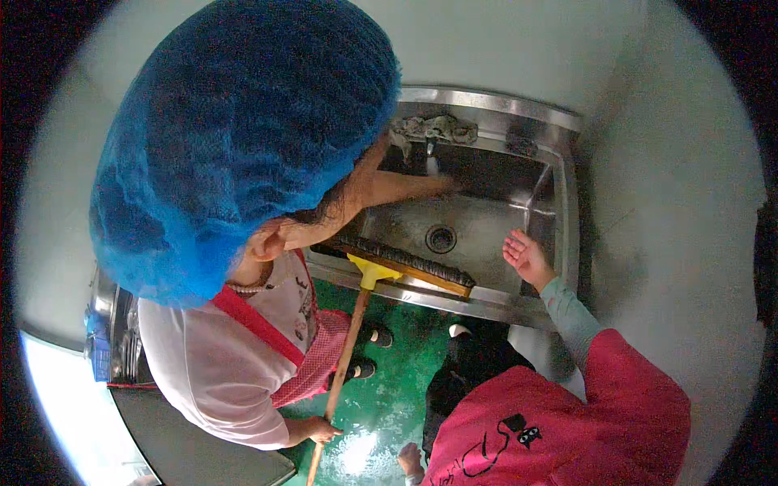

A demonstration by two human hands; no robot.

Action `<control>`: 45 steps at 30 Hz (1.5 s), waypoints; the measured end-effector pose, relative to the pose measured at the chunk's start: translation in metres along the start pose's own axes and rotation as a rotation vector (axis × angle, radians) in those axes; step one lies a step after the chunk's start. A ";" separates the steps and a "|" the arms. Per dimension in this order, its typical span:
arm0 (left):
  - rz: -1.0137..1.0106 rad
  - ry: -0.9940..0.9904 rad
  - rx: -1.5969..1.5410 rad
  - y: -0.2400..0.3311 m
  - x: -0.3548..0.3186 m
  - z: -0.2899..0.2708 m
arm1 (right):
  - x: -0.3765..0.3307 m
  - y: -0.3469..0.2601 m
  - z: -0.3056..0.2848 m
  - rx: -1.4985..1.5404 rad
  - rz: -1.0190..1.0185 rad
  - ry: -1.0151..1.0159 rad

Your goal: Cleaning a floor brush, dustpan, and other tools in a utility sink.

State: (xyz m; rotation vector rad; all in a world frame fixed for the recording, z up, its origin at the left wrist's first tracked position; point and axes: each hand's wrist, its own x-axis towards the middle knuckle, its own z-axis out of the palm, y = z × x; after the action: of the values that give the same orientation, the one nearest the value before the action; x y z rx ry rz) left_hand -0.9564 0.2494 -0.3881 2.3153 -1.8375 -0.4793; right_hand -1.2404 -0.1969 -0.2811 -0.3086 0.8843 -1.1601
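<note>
The wearer's left hand [410, 460] hangs low at the bottom edge over the green floor [389, 397], fingers loosely curled on nothing. The right hand [527, 257] reaches up from a grey sleeve, palm open and fingers spread, over the front right corner of the one steel sink [486, 308], touching nothing clearly. One broom head [405, 263] lies along the sink's front rim, just left of those fingers; a co-worker's hand [322, 429] grips its wooden handle [344, 356]. Farther, the co-worker's other hand [442, 185] reaches under the single tap [430, 146]; one rag [433, 127] lies on the back rim.
</note>
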 end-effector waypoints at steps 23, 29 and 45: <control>-0.194 -0.310 -0.136 -0.028 -0.007 0.051 | -0.010 -0.016 -0.013 -0.017 -0.044 0.017; -0.396 0.164 -1.311 0.088 0.112 -0.134 | 0.036 -0.056 -0.003 -0.184 -0.058 -0.068; -0.115 -0.207 -1.069 0.256 0.391 -0.242 | 0.324 -0.013 0.117 -0.080 0.342 -0.359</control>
State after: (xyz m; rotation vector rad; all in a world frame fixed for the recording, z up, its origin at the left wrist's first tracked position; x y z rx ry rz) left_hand -1.0324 -0.2096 -0.1435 1.6264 -1.0352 -1.3428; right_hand -1.1244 -0.5157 -0.3420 -0.3987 0.6362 -0.7246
